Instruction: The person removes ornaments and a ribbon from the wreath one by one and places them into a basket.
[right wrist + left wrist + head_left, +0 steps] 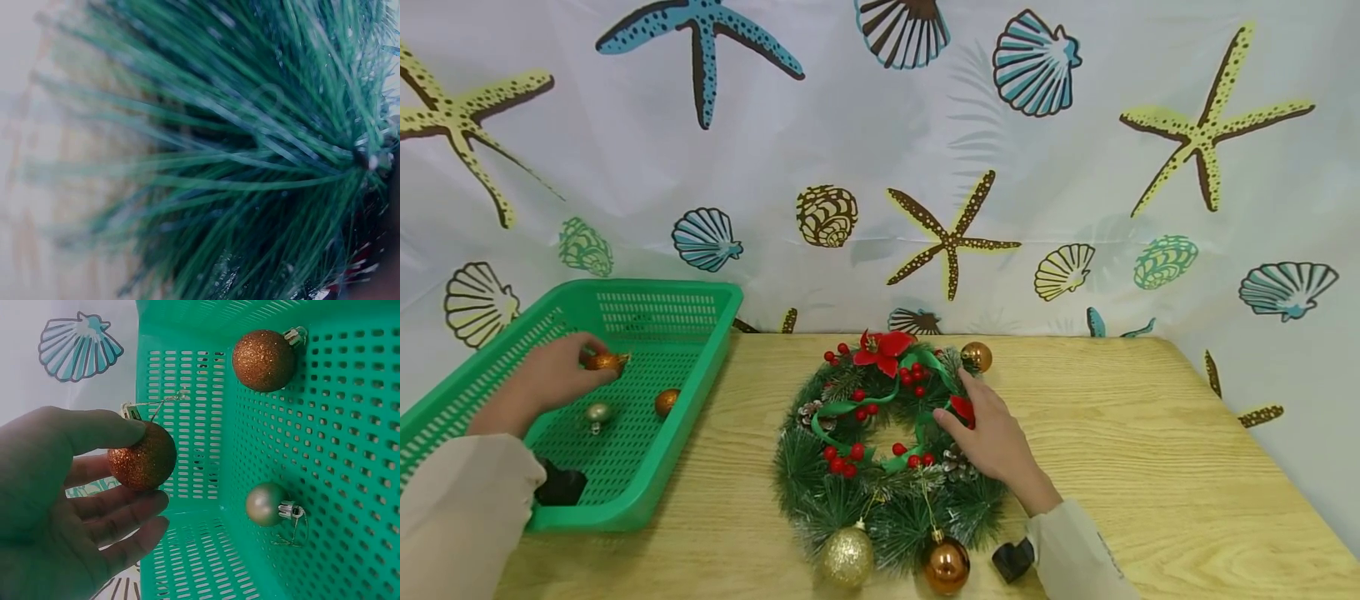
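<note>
My left hand point(561, 371) is over the green basket point(700, 350), pinching a glittery copper Christmas ball point(144, 456) between thumb and fingers; a gold string loop hangs from its cap. Below it in the basket lie another glittery copper ball point(265, 360) and a pale gold ball point(265, 504). My right hand point(988, 429) rests on the right side of a green wreath point(801, 458), fingers extended. The wreath carries a red flower point(883, 350), red berries, pinecones and green ribbon. Close up, the right wrist view shows mostly its needles point(262, 144).
A gold glitter ball point(847, 557) and a shiny copper ball point(946, 565) hang at the wreath's near edge. Another copper ball point(977, 357) sits at its far right. The wooden table point(1120, 433) meets a patterned curtain point(850, 125) behind.
</note>
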A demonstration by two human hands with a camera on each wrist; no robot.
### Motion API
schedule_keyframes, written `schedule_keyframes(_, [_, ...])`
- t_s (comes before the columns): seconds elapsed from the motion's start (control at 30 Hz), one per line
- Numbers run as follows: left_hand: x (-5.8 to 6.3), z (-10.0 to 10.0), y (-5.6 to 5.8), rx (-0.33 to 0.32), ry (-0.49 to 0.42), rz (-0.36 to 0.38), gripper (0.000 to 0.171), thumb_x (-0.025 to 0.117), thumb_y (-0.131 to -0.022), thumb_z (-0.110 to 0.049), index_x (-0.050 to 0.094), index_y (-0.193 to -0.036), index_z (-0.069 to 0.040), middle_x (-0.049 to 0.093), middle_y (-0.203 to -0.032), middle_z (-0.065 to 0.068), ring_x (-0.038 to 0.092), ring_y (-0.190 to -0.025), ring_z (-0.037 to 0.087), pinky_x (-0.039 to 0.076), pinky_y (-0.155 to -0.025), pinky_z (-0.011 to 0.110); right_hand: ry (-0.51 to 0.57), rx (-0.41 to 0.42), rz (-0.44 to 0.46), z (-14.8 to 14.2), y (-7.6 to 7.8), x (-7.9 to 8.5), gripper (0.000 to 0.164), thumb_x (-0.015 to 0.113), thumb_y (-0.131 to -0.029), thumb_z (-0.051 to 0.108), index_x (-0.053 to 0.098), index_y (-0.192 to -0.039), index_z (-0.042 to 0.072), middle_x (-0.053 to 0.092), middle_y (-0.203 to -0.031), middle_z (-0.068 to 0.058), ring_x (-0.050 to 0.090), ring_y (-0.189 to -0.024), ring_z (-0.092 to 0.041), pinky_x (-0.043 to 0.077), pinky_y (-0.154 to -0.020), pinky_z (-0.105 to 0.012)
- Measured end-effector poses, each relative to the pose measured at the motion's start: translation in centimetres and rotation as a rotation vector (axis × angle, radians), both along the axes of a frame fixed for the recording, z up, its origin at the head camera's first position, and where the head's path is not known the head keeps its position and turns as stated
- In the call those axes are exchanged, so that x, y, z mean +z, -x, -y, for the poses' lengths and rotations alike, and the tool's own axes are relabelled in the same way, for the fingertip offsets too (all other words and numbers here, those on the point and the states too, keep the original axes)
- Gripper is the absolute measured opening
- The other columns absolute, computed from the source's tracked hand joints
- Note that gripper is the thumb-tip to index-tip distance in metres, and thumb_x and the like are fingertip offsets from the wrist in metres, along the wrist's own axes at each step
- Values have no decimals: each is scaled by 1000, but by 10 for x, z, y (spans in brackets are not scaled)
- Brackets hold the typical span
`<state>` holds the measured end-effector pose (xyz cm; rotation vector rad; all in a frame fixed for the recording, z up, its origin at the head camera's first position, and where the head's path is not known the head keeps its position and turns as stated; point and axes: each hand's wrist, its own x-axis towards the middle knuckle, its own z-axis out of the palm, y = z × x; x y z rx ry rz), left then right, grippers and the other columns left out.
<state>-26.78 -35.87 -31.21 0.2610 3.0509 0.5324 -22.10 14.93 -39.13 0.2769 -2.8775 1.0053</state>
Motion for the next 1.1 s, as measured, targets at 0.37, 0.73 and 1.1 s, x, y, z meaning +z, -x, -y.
schedule_keyframes(0.37, [-3, -2, 0, -10, 2, 40, 54, 54, -95, -25, 42, -124, 19, 50, -115, 43, 53, -95, 53, 48, -68, 52, 0, 2, 0, 0, -1, -1, 75, 51, -95, 49, 22, -153, 13, 27, -155, -19, 26, -141, -41, 31, -104, -63])
schedule_keyframes(0.73, [-3, -2, 1, 1, 7, 46, 50, 53, -95, -23, 43, -124, 16, 50, -118, 42, 53, -97, 55, 48, -68, 50, -1, 1, 6, 0, -2, -1, 75, 50, -95, 50, 21, -153, 14, 27, -155, -19, 27, -140, -41, 31, -104, -63])
schedule_keyframes(1.1, [4, -6, -1, -3, 14, 35, 49, 52, -96, -23, 42, -126, 16, 49, -119, 42, 52, -99, 55, 47, -69, 51, 0, -1, 9, 0, -2, 3, 75, 51, -95, 50, 21, -153, 14, 26, -155, -19, 26, -141, -42, 31, -104, -63])
